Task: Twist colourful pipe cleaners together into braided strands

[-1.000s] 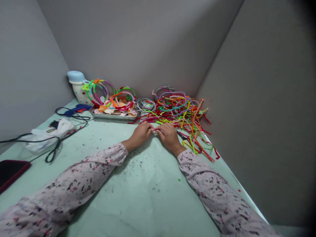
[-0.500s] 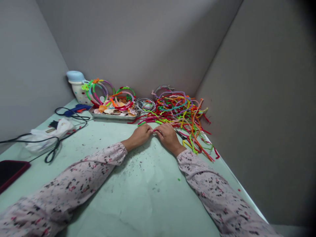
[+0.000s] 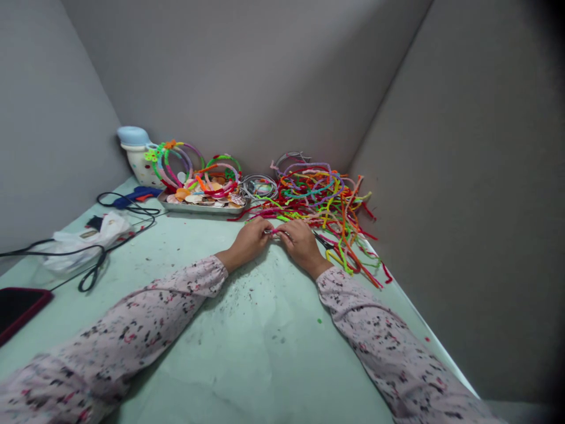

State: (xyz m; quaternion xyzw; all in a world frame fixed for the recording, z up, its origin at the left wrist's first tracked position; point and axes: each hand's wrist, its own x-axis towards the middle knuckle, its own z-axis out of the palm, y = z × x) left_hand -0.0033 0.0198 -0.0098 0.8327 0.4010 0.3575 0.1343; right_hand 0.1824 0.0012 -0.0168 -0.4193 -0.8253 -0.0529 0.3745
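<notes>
Table [image 3: 256, 365] covered in pale green runs under everything, its far edge against a grey wall [image 3: 247, 76]. A tangled heap of pipe cleaners [image 3: 311, 191] fills its far right corner. Left of that, along the far edge, a metal tray [image 3: 200, 208] carries shells [image 3: 183, 193] and coloured hoops [image 3: 223, 192]. A bottle [image 3: 140, 165] with a blue lid [image 3: 133, 136] stands in the far left corner; a white bag [image 3: 86, 242] lies nearer along the left edge, and a phone [image 3: 22, 311] closer still. The left hand [image 3: 251, 241] and right hand [image 3: 302, 244] face each other just in front of the heap, fingers drawn into narrow pinches. They hold a pink pipe cleaner [image 3: 275, 231], a short stretch showing between the fingertips, the rest hidden.
</notes>
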